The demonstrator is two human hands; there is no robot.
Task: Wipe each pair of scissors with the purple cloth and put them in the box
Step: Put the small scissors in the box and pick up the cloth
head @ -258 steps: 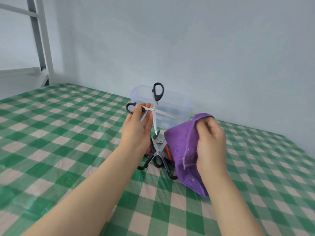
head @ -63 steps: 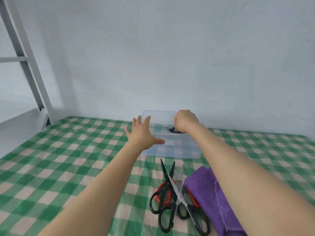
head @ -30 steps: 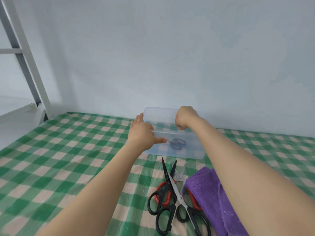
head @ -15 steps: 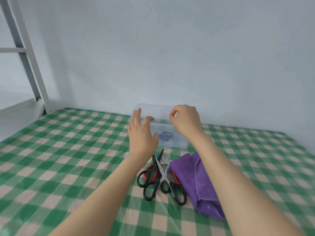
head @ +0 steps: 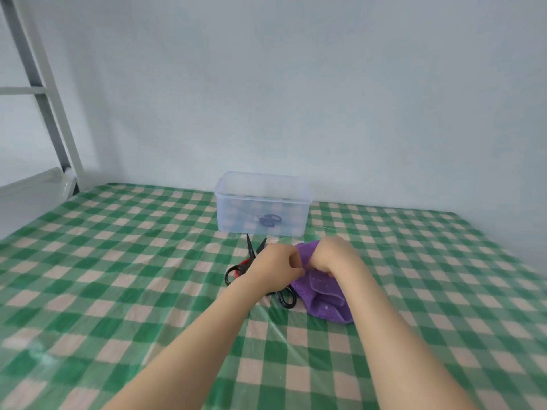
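Observation:
A clear plastic box stands on the checked cloth near the wall, with one dark-handled pair of scissors lying inside it. In front of it lies a pile of scissors with black and red handles, blades pointing toward the box. My left hand lies on top of this pile with its fingers curled down round the handles. The purple cloth is bunched up just right of the pile. My right hand rests on its far end, fingers curled into the fabric. Both hands hide the middle of the pile.
A green and cream checked tablecloth covers the whole surface. A pale wall rises right behind the box. A grey metal ladder frame stands at the far left.
Both hands have come back from the box and dropped down, the left onto the scissors pile and the right onto the purple cloth. The box stands free with one pair inside.

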